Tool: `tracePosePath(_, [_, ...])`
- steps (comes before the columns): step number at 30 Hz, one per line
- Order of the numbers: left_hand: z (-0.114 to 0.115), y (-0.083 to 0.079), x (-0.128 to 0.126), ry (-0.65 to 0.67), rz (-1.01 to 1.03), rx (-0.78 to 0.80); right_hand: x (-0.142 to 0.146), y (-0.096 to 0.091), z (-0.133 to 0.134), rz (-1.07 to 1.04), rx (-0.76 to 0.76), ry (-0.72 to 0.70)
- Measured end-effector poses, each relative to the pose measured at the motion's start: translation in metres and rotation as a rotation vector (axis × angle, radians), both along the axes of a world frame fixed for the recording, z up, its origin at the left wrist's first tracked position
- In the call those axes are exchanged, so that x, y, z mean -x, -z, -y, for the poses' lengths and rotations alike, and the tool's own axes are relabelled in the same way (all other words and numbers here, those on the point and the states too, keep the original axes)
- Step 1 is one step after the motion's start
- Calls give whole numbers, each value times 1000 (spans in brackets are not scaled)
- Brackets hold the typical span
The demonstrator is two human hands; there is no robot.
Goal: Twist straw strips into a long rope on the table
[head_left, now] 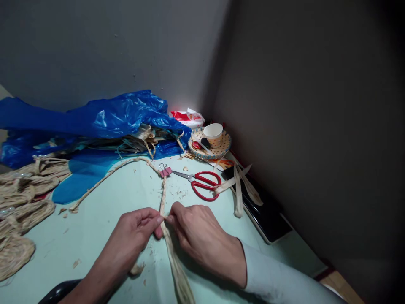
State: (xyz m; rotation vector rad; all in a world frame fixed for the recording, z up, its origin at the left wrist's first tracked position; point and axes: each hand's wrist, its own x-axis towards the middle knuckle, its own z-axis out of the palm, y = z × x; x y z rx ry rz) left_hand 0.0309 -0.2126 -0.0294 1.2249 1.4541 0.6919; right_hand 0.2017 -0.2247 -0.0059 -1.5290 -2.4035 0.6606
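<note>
A braided cord of pale dried plant fibre (163,195) runs down the table towards me, with loose flat strands (177,270) trailing below. My left hand (134,232) pinches the cord between thumb and fingers at the lower end of the braid. Close against it, my right hand (198,236) has its thumb and forefinger closed on a thin strand of the same fibre. A pink binder clip (165,172) grips the cord farther up. Beside the clip lie scissors (205,185) with red handles, their blades pointing left.
Blue plastic bags (126,114) with fibre inside lie along the wall. Coiled braids (19,245) are at left. A paper cup (213,134) stands on a woven tray (226,147). At right, fibre strips (238,194) lie over a black flat object (268,219). Scraps dot the table.
</note>
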Motion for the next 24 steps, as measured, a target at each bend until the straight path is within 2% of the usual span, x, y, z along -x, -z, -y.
tracePosePath(4, [3, 2, 1, -9, 5, 6, 4, 0, 6, 99, -96, -68])
tracePosePath(9, [8, 2, 1, -29, 101, 82, 9, 4, 13, 149, -176, -291])
tracePosePath(13, [10, 4, 3, -56, 210, 122, 10, 8, 13, 74, -296, -396])
tracePosePath(15, [10, 3, 3, -84, 232, 117, 8, 5, 10, -54, -286, -364])
tracePosePath(20, [10, -6, 1, -160, 330, 181, -2, -7, -6, -444, -55, 91])
tracePosePath(22, [11, -9, 1, -171, 363, 219, -4, -6, -11, -538, 121, 124])
tracePosePath(24, [11, -11, 0, -192, 370, 219, -3, -1, -13, -641, 343, 39])
